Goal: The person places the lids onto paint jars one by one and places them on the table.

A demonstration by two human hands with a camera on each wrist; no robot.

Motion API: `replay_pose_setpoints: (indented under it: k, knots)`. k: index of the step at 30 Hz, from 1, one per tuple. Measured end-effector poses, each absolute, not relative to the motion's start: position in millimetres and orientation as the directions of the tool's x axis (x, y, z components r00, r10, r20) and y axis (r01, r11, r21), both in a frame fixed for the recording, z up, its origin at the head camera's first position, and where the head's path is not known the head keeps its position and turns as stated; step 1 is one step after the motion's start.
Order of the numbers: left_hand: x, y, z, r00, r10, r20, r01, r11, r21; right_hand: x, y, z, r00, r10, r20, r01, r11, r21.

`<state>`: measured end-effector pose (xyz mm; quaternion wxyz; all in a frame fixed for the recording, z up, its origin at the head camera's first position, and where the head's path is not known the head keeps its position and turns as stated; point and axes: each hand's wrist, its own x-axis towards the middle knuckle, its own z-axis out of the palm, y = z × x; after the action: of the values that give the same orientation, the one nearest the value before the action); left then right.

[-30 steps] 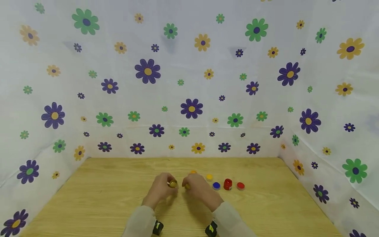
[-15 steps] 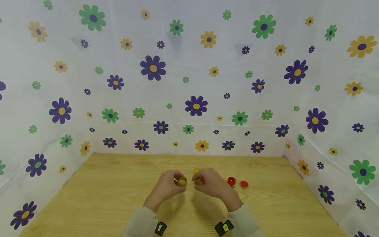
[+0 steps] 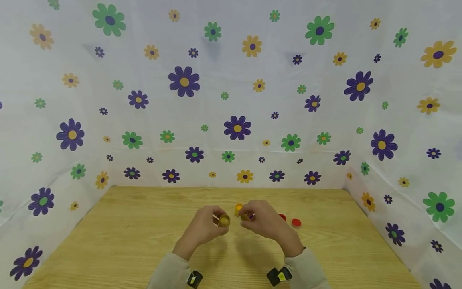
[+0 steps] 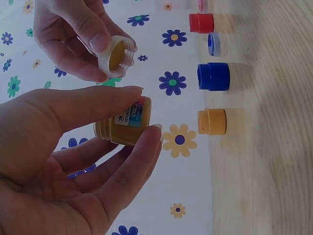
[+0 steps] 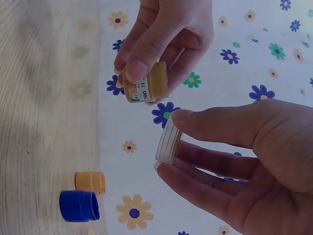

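Note:
My left hand [image 3: 205, 225] grips a small gold paint jar [image 4: 128, 121] with a printed label, thumb on one side and fingers on the other. The jar's threaded mouth has no lid on it. In my right hand [image 3: 266, 222], a ribbed clear lid [image 5: 168, 142] with gold inside is pinched between thumb and fingertips. Lid and jar are apart, both held above the table, the lid facing the jar's mouth in the left wrist view.
A yellow-orange jar [image 3: 238, 209] stands behind the hands. A blue jar [image 4: 214, 77], a blue lid [image 4: 214, 44] and a red jar [image 4: 201, 23] stand in a row with it. A red lid [image 3: 296, 223] lies to the right. Flower-print cloth [image 3: 231, 168] surrounds the wooden table [image 3: 126, 233].
Both hands have risen off the table area and shifted slightly right, carrying the jar and lid. The right hand now covers more of the red jar, and the yellow-orange jar shows more.

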<state>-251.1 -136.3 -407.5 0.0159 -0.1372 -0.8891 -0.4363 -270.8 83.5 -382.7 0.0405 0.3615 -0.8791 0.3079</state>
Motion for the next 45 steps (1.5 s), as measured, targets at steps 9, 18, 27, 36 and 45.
replay_pose_setpoints:
  k: [9,18,27,36,45]
  knots:
    - [-249,-137,-403,-0.956,0.240,0.170,0.282,0.583,0.762,-270,80,-381,-0.742,-0.600,0.299,-0.654,0.552,-0.517]
    - [-249,-135,-402,-0.957,0.244,0.157,0.275,0.590,0.759,-271,83,-378,-0.743,-0.602,0.293,-0.653,0.558,-0.512]
    - [-247,-133,-401,-0.953,0.264,0.148,0.281,0.584,0.762,-267,79,-375,-0.700,-0.646,0.305,-0.685,0.486,-0.543]
    - [-249,-132,-400,-0.938,0.323,0.127,0.296,0.555,0.777,-264,73,-376,-0.644,-0.688,0.335,-0.742,0.454,-0.493]
    - [-242,-126,-396,-0.928,0.351,0.121,0.308,0.547,0.778,-258,76,-371,-0.626,-0.712,0.318,-0.749,0.437,-0.498]
